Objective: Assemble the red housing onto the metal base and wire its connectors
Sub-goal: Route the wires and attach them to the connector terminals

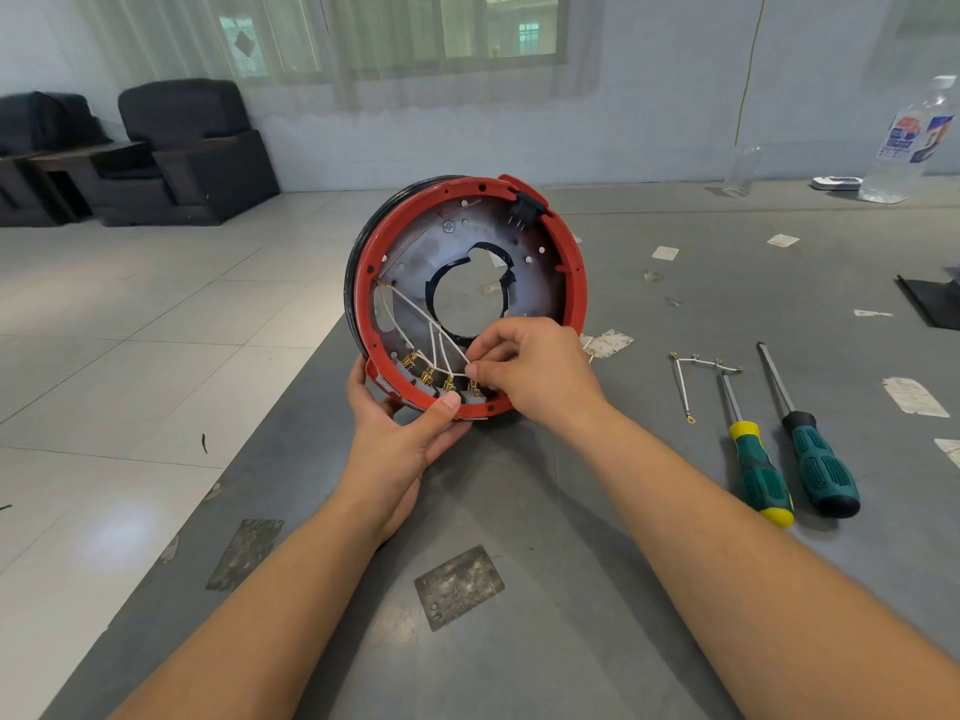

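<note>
Pinching a white wire [451, 350] at the last of four brass-tipped connectors [439, 381], the right hand [524, 371] worked inside the red housing [574, 283], which already sat on the metal base [415, 252]. The left hand [402, 433] gripped the housing's lower rim, thumb over the edge, holding the assembly tilted up above the worktop [519, 511]. By the look of it the mounting was done and the wiring was well along. One spare wire harness [698, 374] and two screwdrivers [789, 449] lay to the right, so more wiring and fastening probably remained.
</note>
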### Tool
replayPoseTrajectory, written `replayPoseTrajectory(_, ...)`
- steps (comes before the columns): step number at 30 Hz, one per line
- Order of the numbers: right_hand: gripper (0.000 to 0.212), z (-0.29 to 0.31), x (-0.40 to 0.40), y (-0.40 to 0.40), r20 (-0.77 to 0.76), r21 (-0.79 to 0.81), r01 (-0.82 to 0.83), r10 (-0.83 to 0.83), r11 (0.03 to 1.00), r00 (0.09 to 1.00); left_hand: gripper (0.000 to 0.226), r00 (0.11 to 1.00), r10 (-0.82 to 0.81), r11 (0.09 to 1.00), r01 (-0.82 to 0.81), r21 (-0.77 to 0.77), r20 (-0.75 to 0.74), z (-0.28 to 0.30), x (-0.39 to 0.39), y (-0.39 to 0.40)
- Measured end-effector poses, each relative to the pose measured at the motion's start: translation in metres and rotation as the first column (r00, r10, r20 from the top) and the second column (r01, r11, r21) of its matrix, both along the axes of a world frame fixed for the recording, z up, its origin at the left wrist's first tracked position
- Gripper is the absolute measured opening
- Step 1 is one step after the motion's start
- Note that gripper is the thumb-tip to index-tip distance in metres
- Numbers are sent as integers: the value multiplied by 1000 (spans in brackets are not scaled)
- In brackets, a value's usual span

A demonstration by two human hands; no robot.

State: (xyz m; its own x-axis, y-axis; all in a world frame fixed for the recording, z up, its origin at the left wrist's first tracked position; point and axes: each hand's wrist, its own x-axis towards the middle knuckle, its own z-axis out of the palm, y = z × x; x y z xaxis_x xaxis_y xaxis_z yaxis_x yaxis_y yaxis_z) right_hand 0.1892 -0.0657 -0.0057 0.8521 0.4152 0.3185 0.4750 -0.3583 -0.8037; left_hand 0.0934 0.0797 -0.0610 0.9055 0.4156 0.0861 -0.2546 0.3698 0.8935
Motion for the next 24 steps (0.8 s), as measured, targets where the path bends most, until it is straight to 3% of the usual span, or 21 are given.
replayPoseTrajectory(24,17,4,1,-3,79,-134,-84,95,987,992,96,1000,2,1000,-2,5,-6,0,-1,1)
